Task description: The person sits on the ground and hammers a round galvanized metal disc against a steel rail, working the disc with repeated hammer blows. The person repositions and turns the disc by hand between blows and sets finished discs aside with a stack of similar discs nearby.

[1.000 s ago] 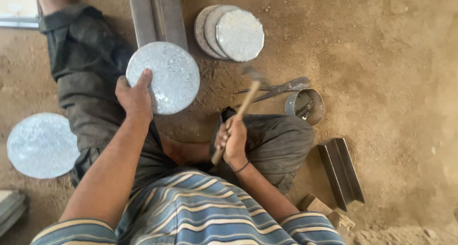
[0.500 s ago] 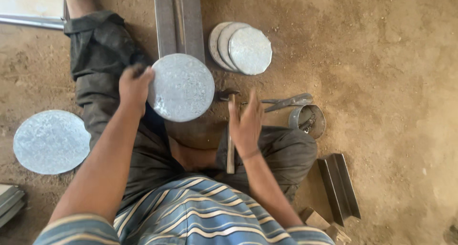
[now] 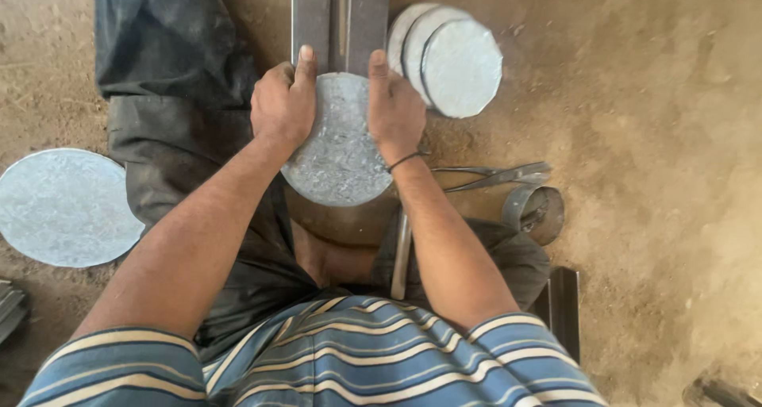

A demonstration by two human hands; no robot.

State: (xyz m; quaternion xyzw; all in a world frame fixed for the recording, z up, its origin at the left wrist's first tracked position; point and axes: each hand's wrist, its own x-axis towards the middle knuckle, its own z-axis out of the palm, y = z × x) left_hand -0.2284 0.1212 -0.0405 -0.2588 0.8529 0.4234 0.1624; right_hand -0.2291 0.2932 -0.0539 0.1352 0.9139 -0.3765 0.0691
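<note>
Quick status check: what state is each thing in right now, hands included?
Round grey metal disc: gripped at both sides, over the metal bar.
Left hand: shut on the disc's left edge.
Right hand: shut on its right edge.
Stack of grey discs: lying fanned on the dirt.
Large disc: flat on the ground.
Metal tongs: lying loose.

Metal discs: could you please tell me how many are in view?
5: one disc held in both hands, one lying at the left, three stacked at upper right; more may be hidden in the stack.
</note>
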